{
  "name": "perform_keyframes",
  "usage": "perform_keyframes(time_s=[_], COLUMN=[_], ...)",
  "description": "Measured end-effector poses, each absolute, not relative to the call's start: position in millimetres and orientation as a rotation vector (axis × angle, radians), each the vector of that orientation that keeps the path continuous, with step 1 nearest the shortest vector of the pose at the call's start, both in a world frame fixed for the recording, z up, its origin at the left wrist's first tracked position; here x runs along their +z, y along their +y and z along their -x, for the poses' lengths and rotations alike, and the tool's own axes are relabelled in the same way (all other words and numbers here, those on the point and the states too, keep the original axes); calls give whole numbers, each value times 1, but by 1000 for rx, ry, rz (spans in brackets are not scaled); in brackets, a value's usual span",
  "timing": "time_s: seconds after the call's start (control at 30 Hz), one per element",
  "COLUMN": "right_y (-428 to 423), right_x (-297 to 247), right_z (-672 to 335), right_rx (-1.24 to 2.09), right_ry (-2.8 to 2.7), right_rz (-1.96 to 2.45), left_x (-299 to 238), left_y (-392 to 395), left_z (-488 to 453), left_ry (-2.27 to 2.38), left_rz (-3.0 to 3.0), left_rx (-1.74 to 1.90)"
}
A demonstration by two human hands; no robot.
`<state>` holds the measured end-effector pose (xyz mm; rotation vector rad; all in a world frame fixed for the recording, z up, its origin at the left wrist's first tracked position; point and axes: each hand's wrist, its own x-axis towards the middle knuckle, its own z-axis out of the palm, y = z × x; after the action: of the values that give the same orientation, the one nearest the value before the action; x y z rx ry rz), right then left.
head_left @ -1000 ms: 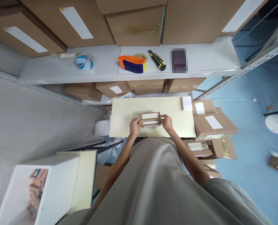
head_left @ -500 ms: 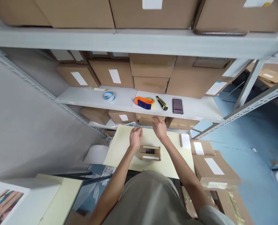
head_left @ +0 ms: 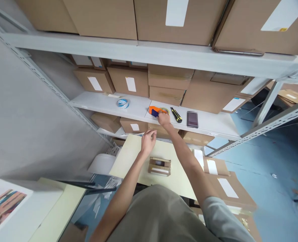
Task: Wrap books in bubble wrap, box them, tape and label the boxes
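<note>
On the middle shelf, my right hand (head_left: 163, 118) has its fingers closed on the orange and dark-blue tape dispenser (head_left: 153, 110), which still lies on the shelf board; the fingertips are partly hidden. My left hand (head_left: 148, 141) hovers over the far edge of the pale yellow table (head_left: 132, 153), fingers curled together with nothing visible in them. Nearer to me on that table is a small cardboard box (head_left: 160, 170), open at the top with something dark inside. A black and yellow utility knife (head_left: 176, 115) lies just right of the dispenser.
A blue and white tape roll (head_left: 123, 103) and a dark blurred rectangular item (head_left: 192, 119) lie on the shelf (head_left: 136, 112). Cardboard boxes (head_left: 171, 95) fill the rack. More cartons (head_left: 231, 190) are stacked right of the table. A metal upright (head_left: 262, 116) stands at the right.
My right hand has reached forward from above the table to the shelf and closed on the tape dispenser. My left hand has shifted slightly forward and right. The view has tilted upward a little.
</note>
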<state>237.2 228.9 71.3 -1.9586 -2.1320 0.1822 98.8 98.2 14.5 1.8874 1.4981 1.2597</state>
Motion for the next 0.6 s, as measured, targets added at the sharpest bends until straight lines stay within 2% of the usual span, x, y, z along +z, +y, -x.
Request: perform_keyframes(time_s=[0.13, 0.3, 0.4, 0.5, 0.6], right_y=[196, 92, 24, -20, -40], right_x=[45, -33, -71, -89, -96], right_z=[-253, -261, -258, -254, -251], right_rx=[337, 987, 1320, 1456, 1457], right_ry=[-1889, -1505, -1288, -1175, -1174], right_rz=[1857, 1409, 1303, 1324, 1343], left_x=[-21, -56, -74, -91, -104], left_y=[75, 20, -15, -41, -56], left_z=[-89, -73, -71, -73, -73], left_ry=[1459, 1328, 1296, 1304, 1324], left_rz=[-1708, -1457, -1366, -1294, -1248], left_rx=[1267, 1283, 1208, 1112, 1027])
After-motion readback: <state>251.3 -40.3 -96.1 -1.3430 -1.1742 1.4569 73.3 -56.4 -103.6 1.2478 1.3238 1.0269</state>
